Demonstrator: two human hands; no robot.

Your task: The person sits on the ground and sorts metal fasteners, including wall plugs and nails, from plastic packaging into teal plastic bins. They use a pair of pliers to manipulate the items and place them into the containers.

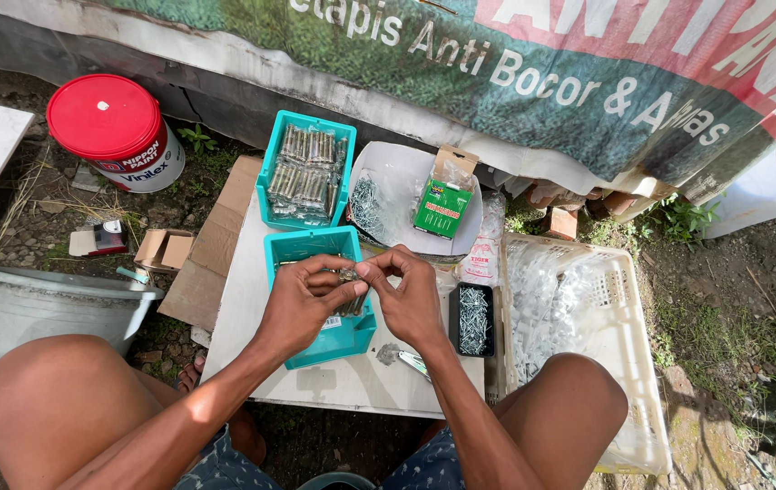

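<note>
My left hand [302,304] and my right hand [406,295] meet over a teal plastic tray [333,340] on a white board [352,381]. Together they pinch a small bundle of nails [348,275] between the fingertips. A second teal tray [272,195] behind it is packed with bundles of nails. A black tray of loose nails [472,319] lies just right of my right hand. A white bowl [406,172] at the back holds loose nails and an open green box [443,204].
A white plastic crate [628,363] of clear bags stands at the right. A red-lidded paint bucket [116,132] and a grey tub [39,313] sit at the left, with cardboard [216,245] and small boxes on the ground. A printed banner [497,73] hangs behind. My knees flank the board.
</note>
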